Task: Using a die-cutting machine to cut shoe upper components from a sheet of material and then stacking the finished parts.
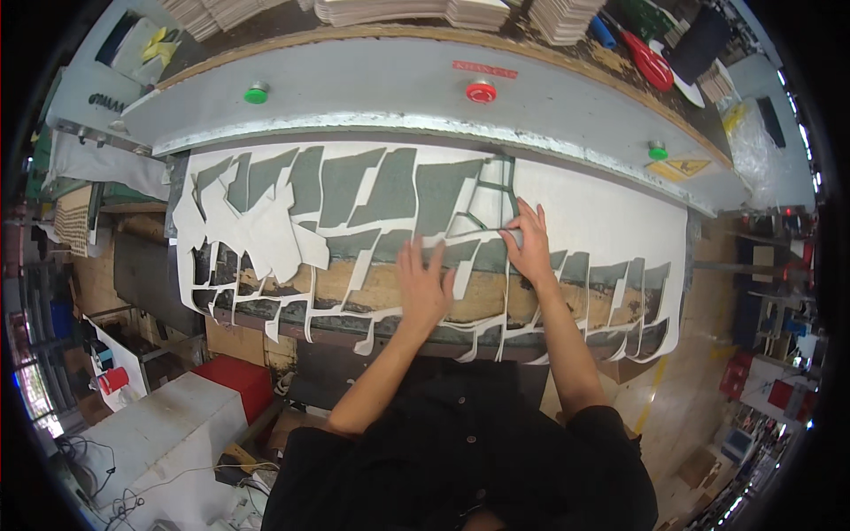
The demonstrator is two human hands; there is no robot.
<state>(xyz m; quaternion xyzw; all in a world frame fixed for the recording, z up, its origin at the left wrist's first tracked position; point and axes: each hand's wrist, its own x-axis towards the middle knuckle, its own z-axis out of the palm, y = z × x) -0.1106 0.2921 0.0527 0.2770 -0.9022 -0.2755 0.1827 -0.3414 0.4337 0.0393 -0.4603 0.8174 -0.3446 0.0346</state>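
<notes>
A white sheet lies across the machine bed, with many shaped holes cut through its left and front parts. On its uncut edge stands a dark green metal cutting die, an open outline with cross bars. My right hand grips the die's near right corner between thumb and fingers. To the left, my left hand hovers over or touches the cut webbing, fingers apart and slightly blurred; it holds nothing visible. Several loose white cut pieces are heaped on the sheet's left side.
A grey press beam spans the far side, carrying a red button and green buttons. On the shelf above are stacks of cut pieces and red-handled scissors. A grey and red cabinet stands at the lower left.
</notes>
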